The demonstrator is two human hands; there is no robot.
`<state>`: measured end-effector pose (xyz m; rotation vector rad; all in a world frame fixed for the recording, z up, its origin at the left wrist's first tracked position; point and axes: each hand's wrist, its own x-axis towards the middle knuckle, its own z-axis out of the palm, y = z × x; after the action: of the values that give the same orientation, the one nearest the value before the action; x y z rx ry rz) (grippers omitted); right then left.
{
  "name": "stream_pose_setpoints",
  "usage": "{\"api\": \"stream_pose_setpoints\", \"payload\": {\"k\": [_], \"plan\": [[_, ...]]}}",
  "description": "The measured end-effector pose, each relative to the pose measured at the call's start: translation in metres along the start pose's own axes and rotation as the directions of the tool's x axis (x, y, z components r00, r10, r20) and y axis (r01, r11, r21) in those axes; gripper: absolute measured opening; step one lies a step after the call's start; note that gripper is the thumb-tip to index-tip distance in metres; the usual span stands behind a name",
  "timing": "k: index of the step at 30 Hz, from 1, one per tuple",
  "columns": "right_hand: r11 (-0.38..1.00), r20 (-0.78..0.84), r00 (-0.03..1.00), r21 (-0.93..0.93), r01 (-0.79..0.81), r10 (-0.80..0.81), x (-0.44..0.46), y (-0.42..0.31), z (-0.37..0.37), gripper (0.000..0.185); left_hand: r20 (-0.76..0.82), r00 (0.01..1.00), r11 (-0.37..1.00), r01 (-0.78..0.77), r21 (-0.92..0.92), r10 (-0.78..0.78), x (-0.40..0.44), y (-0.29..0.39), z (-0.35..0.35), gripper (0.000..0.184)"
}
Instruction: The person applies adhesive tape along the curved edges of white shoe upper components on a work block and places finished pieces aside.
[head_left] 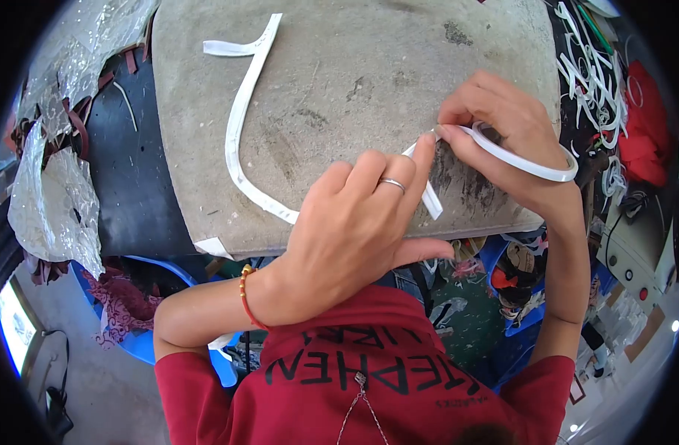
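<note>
The grey, stained surface (399,44) fills the upper middle of the view, with the person's red shirt (406,356) below its near edge. Crumpled clear plastic (54,200) lies to the left, and a tangle of white strips (588,81) sits by the right edge. The left hand (347,222) stretches palm-down over the surface, index fingertip at the white strip (239,141), thumb spread well apart from the other fingers. The right hand (506,141) has thumb and index finger clamped on white strip beside that fingertip. The strip curves down the surface and passes under the left hand; a white loop (532,169) curls across the right hand. A red bracelet (244,293) circles the left wrist, and a silver ring (391,183) one finger.
</note>
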<state>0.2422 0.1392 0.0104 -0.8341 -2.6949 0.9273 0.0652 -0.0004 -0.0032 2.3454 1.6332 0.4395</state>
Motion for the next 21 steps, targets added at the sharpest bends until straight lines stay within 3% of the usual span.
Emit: {"api": "stream_pose_setpoints", "payload": {"k": [3, 4, 6, 9, 15, 18, 21], "plan": [[0.971, -0.03, 0.987, 0.188, -0.15, 0.158, -0.006, 0.008, -0.019, 0.046, 0.001, 0.999, 0.995, -0.038, -0.092, 0.038, 0.006, -0.009, -0.001, 0.087], [0.935, -0.021, 0.978, 0.297, -0.191, 0.207, -0.008, 0.014, -0.025, 0.039, 0.017, 0.999, 0.996, -0.043, -0.081, 0.045, 0.008, -0.01, -0.002, 0.087], [0.917, 0.013, 0.967, 0.316, -0.245, 0.254, -0.009, 0.028, -0.031, 0.025, 0.06, 0.996, 0.997, -0.059, -0.058, 0.062, 0.01, -0.01, -0.006, 0.087], [0.93, 0.047, 0.958, 0.229, -0.286, 0.283, -0.004, 0.028, -0.036, 0.012, 0.074, 0.994, 0.996, -0.078, -0.044, 0.081, 0.012, -0.011, -0.007, 0.087], [0.968, 0.018, 0.969, 0.06, -0.245, 0.244, 0.0, 0.022, -0.033, 0.014, 0.092, 0.992, 0.996, -0.087, -0.019, 0.089, 0.011, -0.011, -0.008, 0.087], [0.953, -0.094, 0.95, -0.034, -0.301, 0.296, -0.002, 0.014, -0.03, 0.015, 0.094, 0.99, 0.995, -0.103, -0.002, 0.103, 0.011, -0.012, -0.007, 0.087], [0.916, -0.274, 0.947, -0.312, -0.252, 0.168, -0.009, 0.009, -0.018, 0.012, 0.111, 0.99, 0.995, -0.095, 0.033, 0.091, 0.011, -0.01, -0.009, 0.086]]}}
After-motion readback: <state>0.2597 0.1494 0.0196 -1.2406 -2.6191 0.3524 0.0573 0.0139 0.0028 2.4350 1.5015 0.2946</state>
